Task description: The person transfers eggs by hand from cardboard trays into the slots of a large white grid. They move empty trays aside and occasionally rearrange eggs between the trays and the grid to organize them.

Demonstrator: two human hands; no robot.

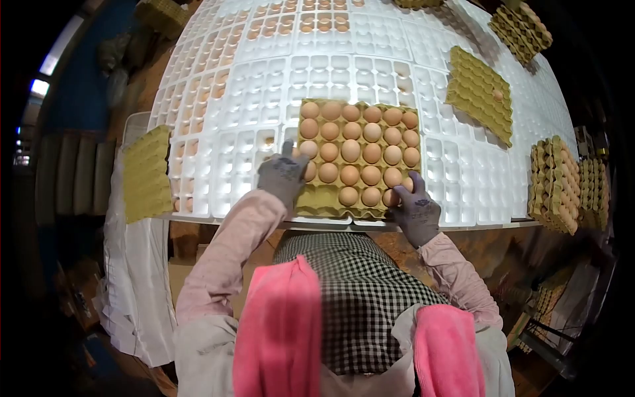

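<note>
A yellow-brown pulp tray (317, 200) full of brown eggs (350, 151) lies on white plastic trays (254, 86); two cups at its near left corner hold no egg. Gloved in grey, my left hand (284, 175) is at the tray's left edge, fingers closed round an egg that is mostly hidden. At the near right corner my right hand (417, 210), also in a grey glove, has its fingers round an egg (407, 184), with another egg beside the thumb.
An egg-free pulp tray (147, 175) rests at the left edge. Another (479, 92), holding one egg, lies at the right. Stacked pulp trays with eggs (554, 185) stand at the far right. Some distant white trays hold eggs (324, 23). The table's front edge (463, 225) runs before me.
</note>
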